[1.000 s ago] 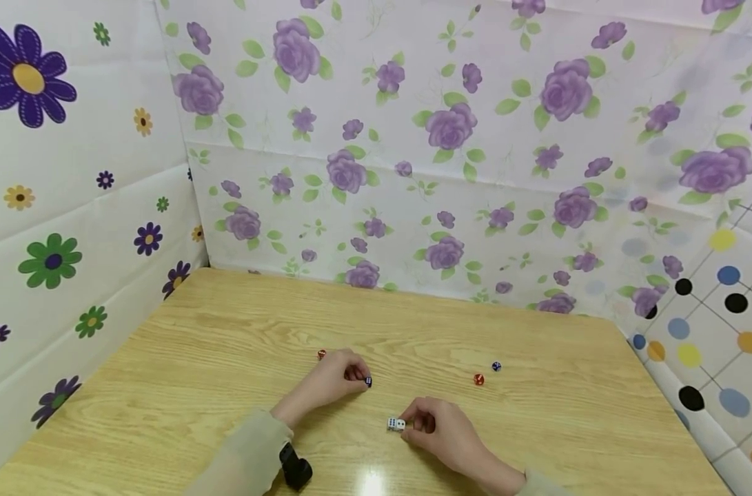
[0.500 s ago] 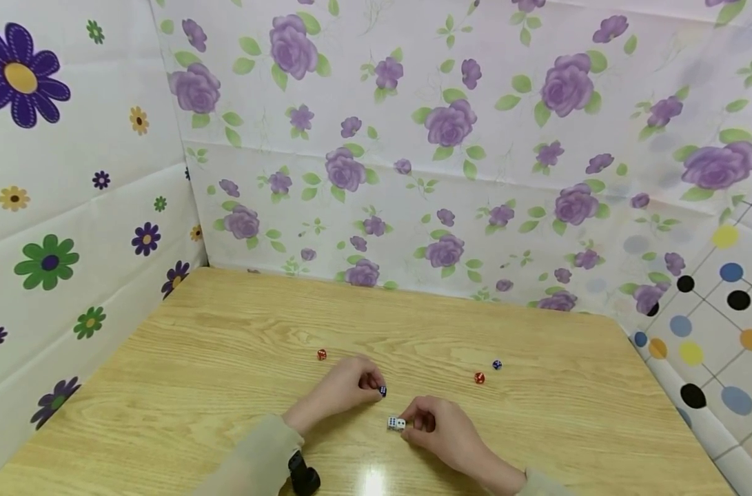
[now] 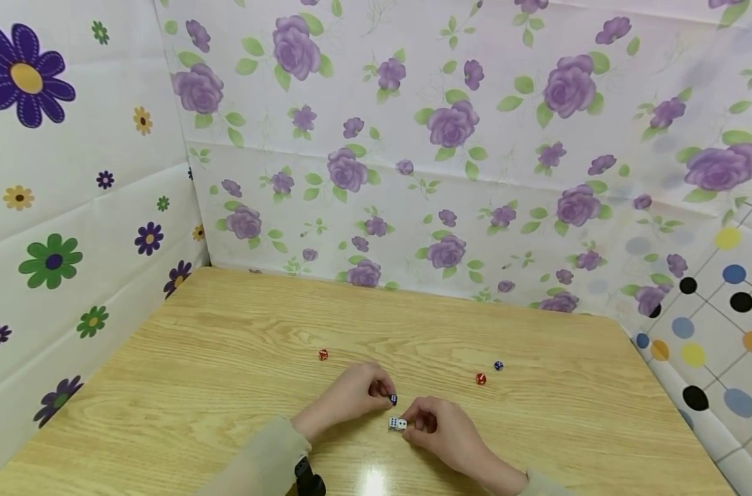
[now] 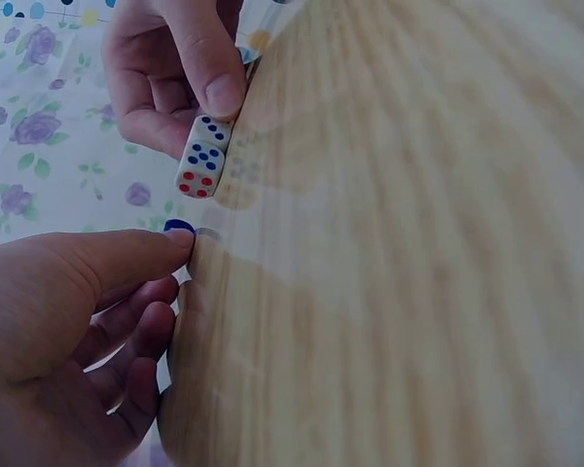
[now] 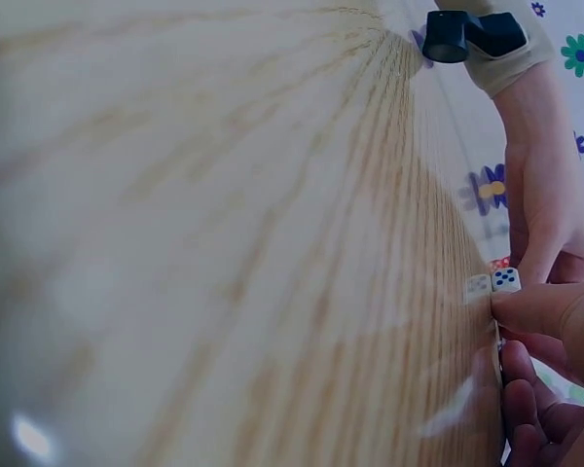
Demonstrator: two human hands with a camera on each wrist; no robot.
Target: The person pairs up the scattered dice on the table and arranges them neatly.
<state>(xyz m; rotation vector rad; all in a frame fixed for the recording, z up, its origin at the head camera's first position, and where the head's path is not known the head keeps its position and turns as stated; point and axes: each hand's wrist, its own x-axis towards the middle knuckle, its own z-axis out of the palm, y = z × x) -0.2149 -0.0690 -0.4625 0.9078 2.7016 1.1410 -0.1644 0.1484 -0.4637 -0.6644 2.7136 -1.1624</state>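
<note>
White cubic dice with dotted faces, two touching side by side, sit on the pale wood-grain table at nine o'clock from the right hand, which pinches the nearer one between thumb and fingers. The left hand pinches a dark-blue cubic die with white dots at its three o'clock, just beside the white pair, toward their twelve o'clock.
</note>
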